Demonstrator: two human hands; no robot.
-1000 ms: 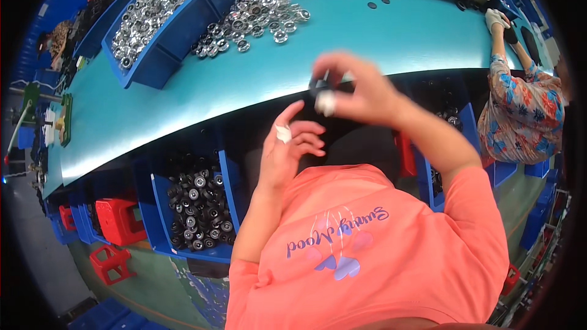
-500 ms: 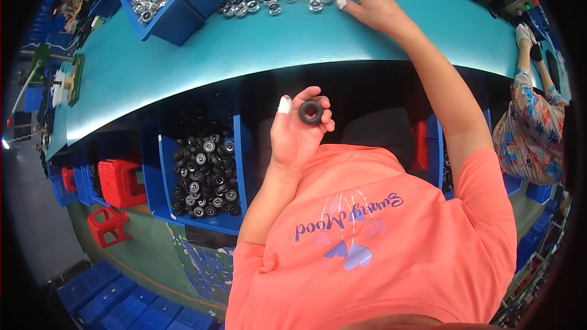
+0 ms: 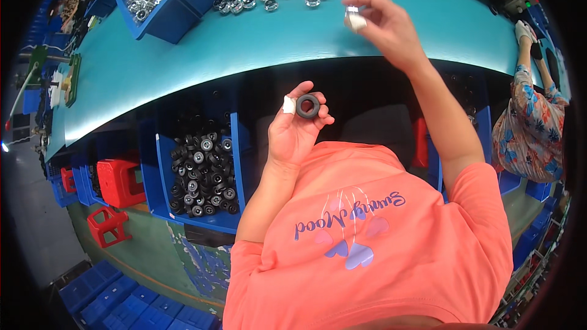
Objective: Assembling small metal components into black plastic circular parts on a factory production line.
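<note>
My left hand (image 3: 292,139), palm up in front of my chest, holds a small black rubber tyre (image 3: 316,110) between thumb and fingers, its hole facing up. Over the bench, my right hand (image 3: 392,32) pinches a small shiny clear wheel hub (image 3: 351,10) between thumb and forefinger; motion blurs it and the fingers partly cover it. White tape wraps both thumbs. Loose clear hubs with dark centres (image 3: 271,5) lie spread at the far side of the bench, left of my right hand.
A blue bin (image 3: 177,15) full of clear hubs stands on the teal bench (image 3: 244,49). Below it, left of me, a blue crate (image 3: 160,171) holds black wheels (image 3: 199,177). Red stools (image 3: 119,183) stand at left. A co-worker in a floral top (image 3: 529,128) works at the right.
My right hand has drawn back from the loose hubs toward me, now with one hub in its fingers. My left hand has shifted slightly, still holding the tyre.
</note>
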